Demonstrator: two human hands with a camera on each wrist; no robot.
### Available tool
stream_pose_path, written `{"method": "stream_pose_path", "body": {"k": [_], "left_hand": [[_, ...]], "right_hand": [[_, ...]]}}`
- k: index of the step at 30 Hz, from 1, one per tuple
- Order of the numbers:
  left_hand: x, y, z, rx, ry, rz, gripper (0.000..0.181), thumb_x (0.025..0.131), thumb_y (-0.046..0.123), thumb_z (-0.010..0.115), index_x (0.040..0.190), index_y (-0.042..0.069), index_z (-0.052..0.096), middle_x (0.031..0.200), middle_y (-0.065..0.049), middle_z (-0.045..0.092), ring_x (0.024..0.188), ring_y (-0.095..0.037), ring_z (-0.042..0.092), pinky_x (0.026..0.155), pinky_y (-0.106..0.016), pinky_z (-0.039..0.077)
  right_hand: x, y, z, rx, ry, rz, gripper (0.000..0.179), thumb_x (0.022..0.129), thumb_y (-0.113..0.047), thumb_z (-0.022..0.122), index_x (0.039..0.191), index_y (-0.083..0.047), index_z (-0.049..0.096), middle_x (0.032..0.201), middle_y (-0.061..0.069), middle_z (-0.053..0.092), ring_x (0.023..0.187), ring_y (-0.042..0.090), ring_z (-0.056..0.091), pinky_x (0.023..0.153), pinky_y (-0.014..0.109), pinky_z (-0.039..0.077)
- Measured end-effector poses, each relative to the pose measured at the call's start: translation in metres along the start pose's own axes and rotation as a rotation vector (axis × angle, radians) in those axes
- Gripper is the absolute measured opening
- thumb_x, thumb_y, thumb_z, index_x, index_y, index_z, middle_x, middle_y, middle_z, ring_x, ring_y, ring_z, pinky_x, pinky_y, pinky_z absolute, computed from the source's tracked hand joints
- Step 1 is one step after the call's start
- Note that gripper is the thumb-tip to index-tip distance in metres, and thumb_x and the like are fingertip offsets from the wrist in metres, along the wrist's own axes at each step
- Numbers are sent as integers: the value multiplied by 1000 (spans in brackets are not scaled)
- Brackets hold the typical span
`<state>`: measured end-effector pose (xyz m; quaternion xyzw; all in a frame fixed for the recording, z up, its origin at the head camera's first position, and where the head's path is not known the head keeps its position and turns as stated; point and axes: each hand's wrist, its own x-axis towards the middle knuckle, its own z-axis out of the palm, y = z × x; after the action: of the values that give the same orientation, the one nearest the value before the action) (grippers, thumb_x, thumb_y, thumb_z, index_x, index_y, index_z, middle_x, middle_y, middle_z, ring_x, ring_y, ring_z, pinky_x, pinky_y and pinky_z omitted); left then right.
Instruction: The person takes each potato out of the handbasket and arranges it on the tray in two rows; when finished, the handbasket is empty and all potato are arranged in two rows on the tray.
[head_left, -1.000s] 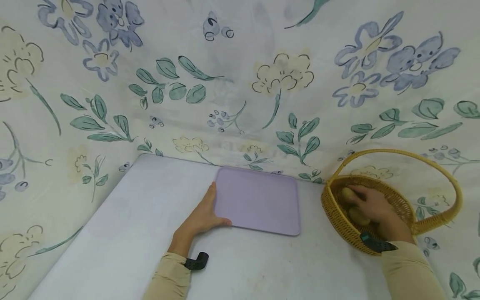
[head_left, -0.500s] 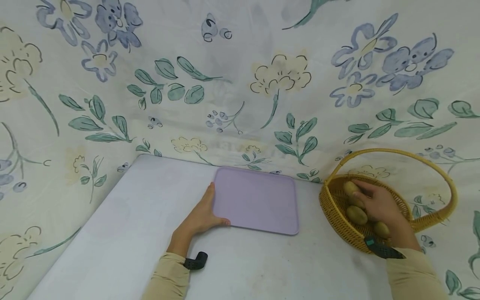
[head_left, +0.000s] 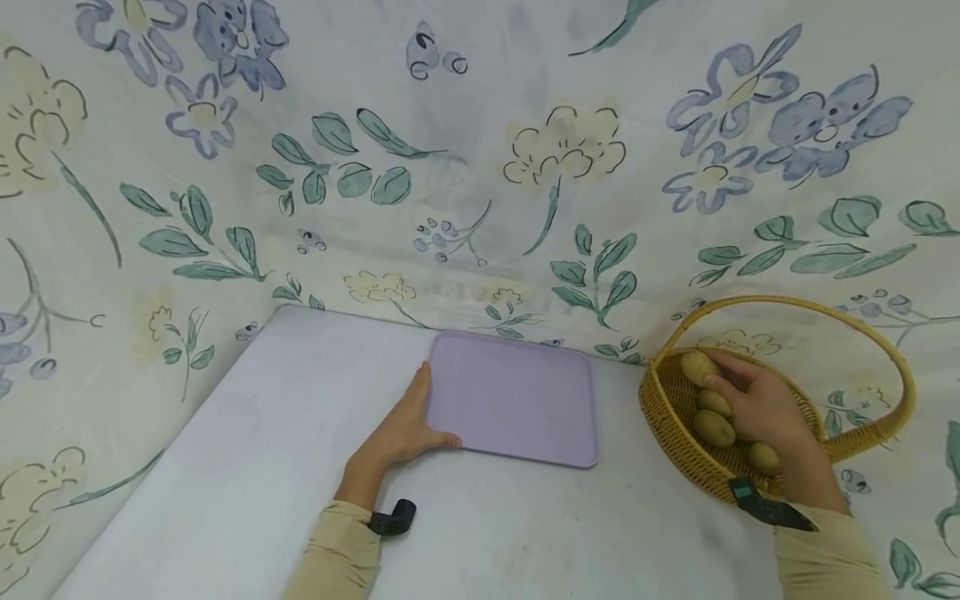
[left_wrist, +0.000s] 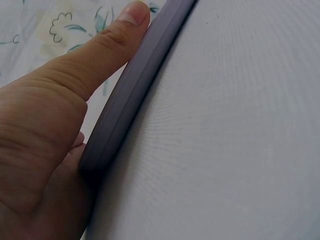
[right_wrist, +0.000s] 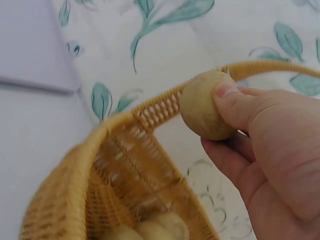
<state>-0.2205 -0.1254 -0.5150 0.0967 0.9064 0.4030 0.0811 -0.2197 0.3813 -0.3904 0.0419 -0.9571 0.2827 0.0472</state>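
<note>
The potato (right_wrist: 204, 106) has risen slightly, thumb-pinched in the right hand (head_left: 763, 407).

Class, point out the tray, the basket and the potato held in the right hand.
Tray (head_left: 513, 400), head view: middle of its flat surface.
Basket (head_left: 663, 429), head view: woven outer wall.
Held potato (right_wrist: 202, 107), right wrist view: middle of visible side.

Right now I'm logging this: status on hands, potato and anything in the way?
Left hand touching corner of purple tray. Right hand pinching potato over basket. Basket rim between potato and tray, possibly in the way.
</note>
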Motion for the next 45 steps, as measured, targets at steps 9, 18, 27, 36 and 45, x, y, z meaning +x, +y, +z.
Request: {"method": "stream_pose_path", "body": {"k": [9, 18, 27, 36, 45], "left_hand": [[1, -4, -2, 11, 7, 4, 149, 66, 55, 91, 162, 4, -10, 172, -17, -8, 160, -33, -1, 131, -49, 9], [0, 0, 0, -20, 8, 8, 149, 65, 54, 93, 163, 5, -9, 172, -15, -6, 160, -30, -1, 131, -47, 8], [-2, -1, 0, -6, 7, 2, 149, 65, 54, 92, 163, 5, -9, 172, -14, -5, 160, -29, -1, 132, -47, 9], [-5, -2, 3, -8, 31, 9, 147, 65, 51, 93, 163, 3, -6, 172, -16, -4, 160, -31, 2, 132, -47, 10], [-7, -1, 2, -18, 44, 12, 147, 65, 50, 94, 163, 2, -4, 172, -16, -3, 160, -31, 3, 132, -47, 10]], "right_hand": [[0, -41, 16, 125, -8, -122, 49, 102, -33, 62, 147, -13, 57, 143, 22, 61, 101, -30, 43, 81, -3, 43], [9, -69, 43, 247, -63, -177, 49, 101, -30, 65, 146, -13, 58, 145, 16, 61, 108, -24, 50, 85, 2, 49], [20, -83, 69, 364, -98, -228, 46, 99, -16, 66, 144, -7, 59, 143, 17, 62, 111, -16, 57, 88, 5, 51], [32, -101, 103, 416, -142, -202, 47, 99, -19, 66, 144, -6, 58, 144, 19, 61, 121, 30, 66, 89, 8, 52], [46, -112, 135, 448, -167, -214, 46, 99, -20, 67, 142, -5, 60, 143, 17, 62, 127, 34, 63, 94, 13, 53]]}}
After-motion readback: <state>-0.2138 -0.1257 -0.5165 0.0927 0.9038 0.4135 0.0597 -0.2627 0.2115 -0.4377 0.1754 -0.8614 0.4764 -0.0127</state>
